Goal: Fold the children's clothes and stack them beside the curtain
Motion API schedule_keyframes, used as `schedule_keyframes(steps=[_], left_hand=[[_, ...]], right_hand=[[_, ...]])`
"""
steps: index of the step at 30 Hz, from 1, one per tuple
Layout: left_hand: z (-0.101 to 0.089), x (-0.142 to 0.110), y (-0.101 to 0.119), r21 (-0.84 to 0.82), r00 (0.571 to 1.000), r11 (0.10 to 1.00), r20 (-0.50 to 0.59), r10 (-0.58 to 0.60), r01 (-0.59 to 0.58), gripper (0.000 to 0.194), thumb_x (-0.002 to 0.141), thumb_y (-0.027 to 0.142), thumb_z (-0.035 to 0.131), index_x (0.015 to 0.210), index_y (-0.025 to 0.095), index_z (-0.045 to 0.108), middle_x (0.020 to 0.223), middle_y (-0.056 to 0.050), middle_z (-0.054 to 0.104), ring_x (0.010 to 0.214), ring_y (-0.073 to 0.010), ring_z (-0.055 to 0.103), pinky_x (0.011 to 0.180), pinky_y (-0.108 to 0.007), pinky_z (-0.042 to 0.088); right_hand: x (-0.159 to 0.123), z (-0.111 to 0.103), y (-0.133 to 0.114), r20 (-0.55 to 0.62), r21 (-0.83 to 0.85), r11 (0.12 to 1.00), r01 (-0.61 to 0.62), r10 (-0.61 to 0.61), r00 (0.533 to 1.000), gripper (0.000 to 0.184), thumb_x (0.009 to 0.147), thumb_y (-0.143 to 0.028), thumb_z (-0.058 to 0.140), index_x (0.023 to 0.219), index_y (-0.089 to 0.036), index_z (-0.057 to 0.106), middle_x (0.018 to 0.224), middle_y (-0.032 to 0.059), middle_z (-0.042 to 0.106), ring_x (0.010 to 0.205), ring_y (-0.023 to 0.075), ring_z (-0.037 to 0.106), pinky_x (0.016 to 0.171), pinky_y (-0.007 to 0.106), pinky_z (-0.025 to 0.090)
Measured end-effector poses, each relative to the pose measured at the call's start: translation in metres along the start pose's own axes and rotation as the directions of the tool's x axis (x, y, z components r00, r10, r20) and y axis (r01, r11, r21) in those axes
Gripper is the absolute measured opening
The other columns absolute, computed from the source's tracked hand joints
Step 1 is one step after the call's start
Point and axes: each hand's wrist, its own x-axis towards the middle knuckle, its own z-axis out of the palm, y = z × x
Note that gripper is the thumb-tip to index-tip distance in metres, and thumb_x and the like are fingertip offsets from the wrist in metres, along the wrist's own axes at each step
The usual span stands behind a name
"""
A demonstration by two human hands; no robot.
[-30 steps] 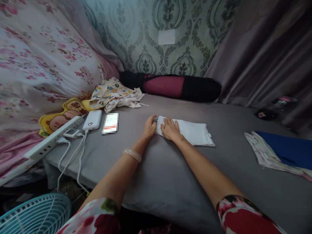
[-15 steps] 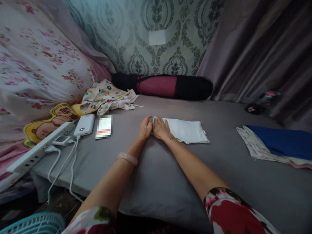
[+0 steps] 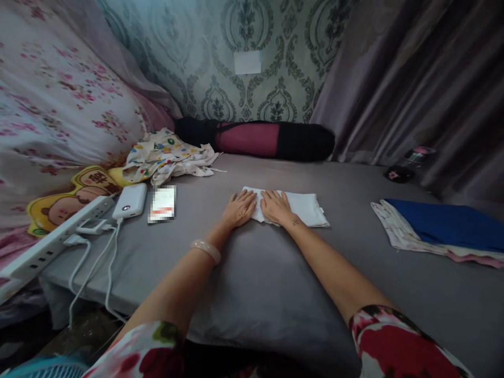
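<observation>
A folded white cloth [image 3: 305,207] lies flat on the grey sheet, wider than it is deep. My left hand [image 3: 240,208] rests at its left end, fingers stretched forward over the edge. Just to the right, my right hand [image 3: 275,207] lies flat on top of the cloth with its fingers spread. Both palms face down and hide part of the left half. A small tag sticks out at the cloth's right end.
Folded fabrics topped with a blue piece [image 3: 444,223] lie to the right. At left are a power strip [image 3: 55,236], a white power bank [image 3: 129,202] with cables, a blurred phone-sized object [image 3: 162,203] and a crumpled patterned garment [image 3: 169,157]. A black-and-maroon long bag [image 3: 248,139] lies along the wall.
My left hand has gone from beside the cloth's left edge to lying over it. My right hand slid left to that edge, then back right. The view has turned slightly right.
</observation>
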Motion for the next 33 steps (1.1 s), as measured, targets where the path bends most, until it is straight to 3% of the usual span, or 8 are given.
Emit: schedule_keyframes(steps=[6, 10, 16, 19, 25, 30, 33], left_hand=[[0.000, 0.000, -0.003, 0.037, 0.999, 0.999, 0.044, 0.004, -0.006, 0.048, 0.097, 0.037, 0.027, 0.139, 0.024, 0.046, 0.150, -0.008, 0.040, 0.142, -0.0238, 0.029, 0.116, -0.050, 0.014], [0.001, 0.000, -0.004, 0.059, 0.999, 0.998, 0.045, 0.016, -0.019, 0.051, 0.097, 0.046, 0.029, 0.139, 0.024, 0.046, 0.150, -0.008, 0.040, 0.142, -0.0250, 0.028, 0.115, -0.051, 0.013], [0.003, 0.001, -0.006, 0.079, 0.998, 0.997, 0.053, 0.018, -0.022, 0.061, 0.091, 0.060, 0.036, 0.142, 0.026, 0.043, 0.151, -0.007, 0.037, 0.143, -0.0260, 0.026, 0.116, -0.050, 0.012], [0.003, 0.001, -0.006, 0.082, 0.997, 0.996, 0.069, 0.014, -0.019, 0.067, 0.088, 0.064, 0.039, 0.142, 0.025, 0.042, 0.152, -0.008, 0.036, 0.143, -0.0274, 0.025, 0.116, -0.050, 0.011], [0.005, 0.002, -0.009, 0.090, 0.998, 0.996, 0.059, 0.012, -0.017, 0.069, 0.087, 0.066, 0.042, 0.142, 0.025, 0.043, 0.152, -0.008, 0.036, 0.142, -0.0280, 0.026, 0.116, -0.049, 0.012], [0.004, 0.002, -0.008, 0.096, 0.997, 0.995, 0.081, -0.005, -0.003, 0.072, 0.086, 0.069, 0.039, 0.143, 0.026, 0.040, 0.153, -0.008, 0.035, 0.143, -0.0284, 0.025, 0.115, -0.051, 0.013], [0.002, 0.002, -0.007, 0.101, 0.995, 0.995, 0.100, 0.001, -0.011, 0.074, 0.085, 0.071, 0.038, 0.145, 0.027, 0.038, 0.154, -0.008, 0.033, 0.143, -0.0291, 0.023, 0.114, -0.053, 0.014]], right_hand=[[-0.002, 0.008, -0.002, -0.062, 0.021, 1.000, -0.012, 0.013, 0.998, 0.045, 0.097, -0.029, 0.028, 0.136, -0.016, 0.048, 0.142, 0.0108, 0.049, 0.132, 0.0251, 0.037, 0.111, 0.046, 0.016], [-0.004, 0.002, 0.000, -0.058, 0.055, 0.998, -0.006, 0.009, 0.998, 0.046, 0.097, -0.028, 0.027, 0.136, -0.014, 0.048, 0.143, 0.0104, 0.047, 0.133, 0.0233, 0.035, 0.112, 0.043, 0.017], [-0.018, -0.008, 0.019, -0.108, 0.045, 0.980, -0.194, 0.198, 0.974, 0.049, 0.097, -0.030, 0.026, 0.138, -0.010, 0.044, 0.148, 0.0156, 0.039, 0.137, 0.0282, 0.029, 0.110, 0.048, 0.019], [-0.024, -0.005, 0.027, -0.088, 0.042, 0.971, -0.233, 0.236, 0.968, 0.051, 0.097, -0.033, 0.026, 0.139, -0.009, 0.043, 0.146, 0.0173, 0.040, 0.136, 0.0299, 0.031, 0.109, 0.051, 0.021], [-0.025, 0.002, 0.027, -0.094, 0.063, 0.970, -0.236, 0.241, 0.966, 0.050, 0.098, -0.034, 0.024, 0.137, -0.011, 0.045, 0.139, 0.0163, 0.049, 0.131, 0.0286, 0.037, 0.108, 0.052, 0.022], [-0.025, -0.007, 0.037, 0.015, 0.084, 0.974, -0.211, 0.210, 0.978, 0.052, 0.099, -0.038, 0.022, 0.141, -0.014, 0.042, 0.144, 0.0144, 0.044, 0.133, 0.0272, 0.037, 0.109, 0.050, 0.025], [-0.034, -0.014, 0.053, -0.027, 0.030, 0.978, -0.208, 0.209, 0.978, 0.052, 0.099, -0.037, 0.022, 0.143, -0.016, 0.039, 0.149, 0.0137, 0.038, 0.137, 0.0270, 0.032, 0.111, 0.050, 0.020]])
